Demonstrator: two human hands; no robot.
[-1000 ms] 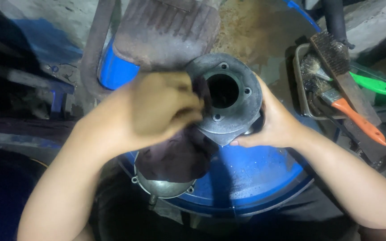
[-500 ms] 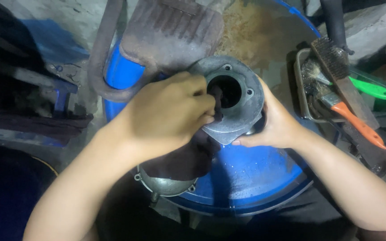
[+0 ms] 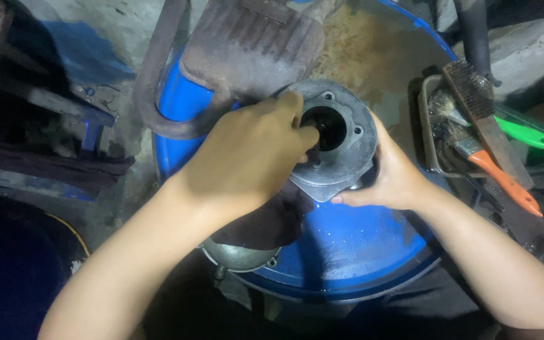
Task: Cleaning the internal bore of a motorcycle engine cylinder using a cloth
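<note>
dim workshop, one light from above

light falls on both forearms and the blue drum top point(image 3: 354, 252), which shows a soft sheen; corners sink into deep shadow, edges look slightly soft, the centre stays fairly sharp.

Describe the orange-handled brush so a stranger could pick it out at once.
Start at the big blue drum where both hands work on a grey metal housing. Just right of it sits a metal tray of brushes. The orange-handled brush lies there slanting down and right, below the green-handled brush and beside a plain wooden wire brush.
</note>
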